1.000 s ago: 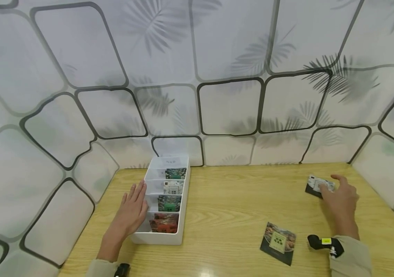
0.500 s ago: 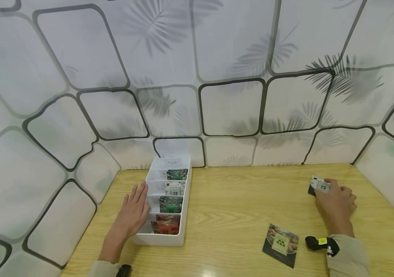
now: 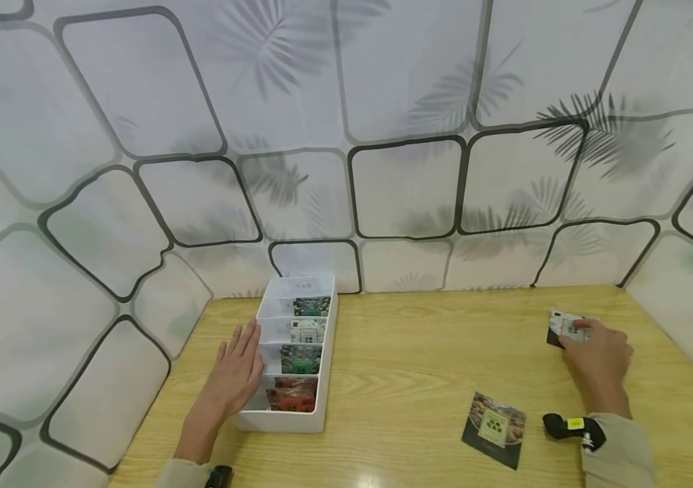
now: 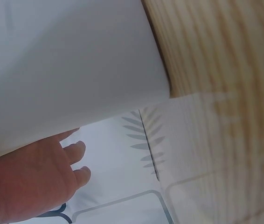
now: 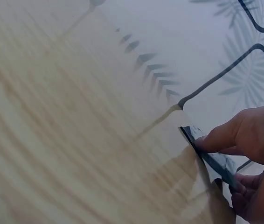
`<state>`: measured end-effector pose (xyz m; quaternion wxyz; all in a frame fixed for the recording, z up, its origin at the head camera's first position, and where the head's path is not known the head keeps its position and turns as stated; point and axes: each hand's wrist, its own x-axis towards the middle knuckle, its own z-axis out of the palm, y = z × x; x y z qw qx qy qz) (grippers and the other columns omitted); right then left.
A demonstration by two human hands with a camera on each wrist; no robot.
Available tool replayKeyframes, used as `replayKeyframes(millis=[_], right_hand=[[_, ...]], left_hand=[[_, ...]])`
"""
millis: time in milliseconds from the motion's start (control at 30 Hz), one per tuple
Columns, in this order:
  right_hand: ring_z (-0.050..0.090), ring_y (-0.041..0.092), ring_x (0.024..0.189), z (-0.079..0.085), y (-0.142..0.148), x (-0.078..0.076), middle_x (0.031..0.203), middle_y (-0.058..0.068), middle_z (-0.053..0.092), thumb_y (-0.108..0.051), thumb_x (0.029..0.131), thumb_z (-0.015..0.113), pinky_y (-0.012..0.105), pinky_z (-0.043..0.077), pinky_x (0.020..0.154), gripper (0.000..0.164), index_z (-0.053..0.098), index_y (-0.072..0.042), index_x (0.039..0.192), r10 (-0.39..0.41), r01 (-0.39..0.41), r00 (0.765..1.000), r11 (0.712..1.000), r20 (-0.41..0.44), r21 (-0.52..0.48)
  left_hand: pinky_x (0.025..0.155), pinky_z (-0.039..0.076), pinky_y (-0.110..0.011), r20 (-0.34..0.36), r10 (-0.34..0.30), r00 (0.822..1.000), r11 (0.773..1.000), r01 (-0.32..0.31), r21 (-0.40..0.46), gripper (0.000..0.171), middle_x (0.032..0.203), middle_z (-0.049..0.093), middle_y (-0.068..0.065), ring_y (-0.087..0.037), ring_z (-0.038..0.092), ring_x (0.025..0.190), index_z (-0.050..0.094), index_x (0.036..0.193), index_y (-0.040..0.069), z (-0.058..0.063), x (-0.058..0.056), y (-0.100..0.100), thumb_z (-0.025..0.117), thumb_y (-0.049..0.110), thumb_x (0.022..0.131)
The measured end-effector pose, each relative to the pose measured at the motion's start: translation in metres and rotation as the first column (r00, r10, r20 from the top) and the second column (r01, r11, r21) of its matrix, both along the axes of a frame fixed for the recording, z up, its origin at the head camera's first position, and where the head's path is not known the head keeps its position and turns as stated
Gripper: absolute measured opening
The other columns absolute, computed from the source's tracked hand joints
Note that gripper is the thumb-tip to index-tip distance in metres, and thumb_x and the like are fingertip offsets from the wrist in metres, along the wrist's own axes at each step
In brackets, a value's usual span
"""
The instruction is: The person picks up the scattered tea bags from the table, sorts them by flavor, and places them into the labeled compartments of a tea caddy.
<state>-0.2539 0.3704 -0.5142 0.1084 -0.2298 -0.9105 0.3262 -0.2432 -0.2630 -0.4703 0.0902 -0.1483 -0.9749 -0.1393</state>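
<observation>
My right hand (image 3: 601, 356) pinches a small square white-and-black packet (image 3: 561, 324) at the table's right side. In the right wrist view the packet (image 5: 214, 164) stands tilted close to the tabletop, the thumb on one face and fingers at its lower edge. My left hand (image 3: 232, 373) lies with straight fingers along the left side of a white divided box (image 3: 278, 423). The box's slots hold green packets (image 3: 301, 360), a white packet (image 3: 307, 331) and red packets (image 3: 292, 398). In the left wrist view the box wall (image 4: 85, 79) hides part of that hand.
A dark packet (image 3: 494, 430) with a pale label and food picture lies on the wooden table (image 3: 407, 379) between the box and my right arm. A patterned wall covering (image 3: 407, 190) rises behind the table's far edge and along both sides.
My right hand has taken hold of the white-and-black packet, and its fingers have shifted over it. The left hand stays at the box, and the dark packet lies where it was.
</observation>
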Motion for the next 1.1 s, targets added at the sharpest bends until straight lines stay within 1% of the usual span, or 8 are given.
replayKeyframes(millis=[133, 267, 367, 600, 767, 867, 1000, 1100], right_hand=[[0.034, 0.063, 0.122, 0.001, 0.002, 0.005, 0.135, 0.047, 0.037, -0.023, 0.095, 0.064, 0.067, 0.033, 0.092, 0.056, 0.05, 0.009, 0.14, -0.046, 0.041, 0.998, 0.995, -0.049, -0.095], [0.041, 0.06, 0.124, 0.004, 0.004, 0.008, 0.139, 0.046, 0.041, -0.017, 0.095, 0.065, 0.066, 0.035, 0.098, 0.054, 0.05, 0.011, 0.138, -0.049, 0.04, 0.995, 0.994, -0.081, -0.105], [0.042, 0.059, 0.127, 0.006, 0.007, 0.01, 0.142, 0.044, 0.041, -0.017, 0.097, 0.064, 0.065, 0.035, 0.1, 0.053, 0.049, 0.012, 0.139, -0.043, 0.032, 0.995, 0.992, -0.091, -0.12], [0.037, 0.06, 0.133, 0.008, 0.011, 0.014, 0.148, 0.043, 0.038, -0.019, 0.098, 0.062, 0.067, 0.032, 0.107, 0.056, 0.048, 0.011, 0.143, -0.065, 0.047, 0.994, 0.98, -0.091, -0.191], [0.034, 0.061, 0.136, 0.009, 0.011, 0.016, 0.149, 0.041, 0.039, -0.024, 0.101, 0.055, 0.067, 0.03, 0.11, 0.053, 0.049, 0.009, 0.143, -0.076, 0.054, 0.993, 0.975, -0.096, -0.214], [0.031, 0.06, 0.138, 0.011, 0.01, 0.017, 0.151, 0.038, 0.039, -0.025, 0.102, 0.052, 0.066, 0.028, 0.113, 0.052, 0.05, 0.007, 0.143, -0.097, 0.071, 0.991, 0.968, -0.097, -0.241], [0.03, 0.056, 0.143, 0.014, 0.01, 0.015, 0.155, 0.035, 0.036, -0.024, 0.101, 0.053, 0.064, 0.026, 0.116, 0.053, 0.05, 0.004, 0.146, -0.139, 0.109, 0.986, 0.953, -0.089, -0.284], [0.03, 0.052, 0.144, 0.015, 0.009, 0.014, 0.157, 0.033, 0.035, -0.022, 0.101, 0.054, 0.063, 0.026, 0.116, 0.055, 0.047, 0.002, 0.149, -0.156, 0.123, 0.984, 0.945, -0.089, -0.303]], left_hand=[[0.118, 0.016, -0.069, -0.005, 0.002, 1.0, 1.0, -0.002, 0.0, 0.055, 0.168, 0.021, -0.02, -0.045, 0.015, 0.154, 0.027, 0.159, -0.007, 0.0, 0.001, 0.0, 0.034, 0.016, 0.11], [0.118, 0.017, -0.069, -0.011, 0.001, 1.0, 1.0, -0.001, 0.0, 0.055, 0.167, 0.022, -0.02, -0.045, 0.016, 0.153, 0.027, 0.159, -0.007, 0.0, 0.001, 0.0, 0.035, 0.016, 0.109], [0.118, 0.017, -0.069, -0.015, 0.0, 1.0, 1.0, 0.0, -0.003, 0.055, 0.167, 0.022, -0.02, -0.045, 0.017, 0.153, 0.028, 0.158, -0.007, 0.0, 0.002, -0.001, 0.035, 0.016, 0.109], [0.116, 0.019, -0.07, -0.02, 0.0, 1.0, 1.0, -0.001, -0.012, 0.055, 0.166, 0.025, -0.022, -0.047, 0.02, 0.151, 0.03, 0.157, -0.008, 0.001, 0.002, -0.001, 0.036, 0.016, 0.109], [0.117, 0.02, -0.069, -0.02, 0.0, 1.0, 1.0, 0.0, -0.021, 0.055, 0.166, 0.025, -0.021, -0.047, 0.02, 0.152, 0.03, 0.157, -0.008, 0.001, 0.004, -0.001, 0.036, 0.016, 0.109], [0.117, 0.02, -0.069, -0.018, -0.001, 1.0, 1.0, 0.001, -0.016, 0.055, 0.166, 0.025, -0.021, -0.046, 0.019, 0.152, 0.03, 0.157, -0.008, 0.001, 0.003, -0.001, 0.036, 0.016, 0.109], [0.118, 0.018, -0.068, -0.01, -0.003, 1.0, 1.0, 0.003, -0.01, 0.055, 0.167, 0.023, -0.021, -0.046, 0.017, 0.153, 0.029, 0.158, -0.008, 0.0, 0.001, -0.001, 0.035, 0.016, 0.109], [0.117, 0.018, -0.068, -0.015, -0.004, 1.0, 1.0, 0.004, -0.004, 0.055, 0.167, 0.023, -0.021, -0.046, 0.018, 0.153, 0.029, 0.158, -0.008, 0.0, 0.0, -0.001, 0.035, 0.016, 0.109]])
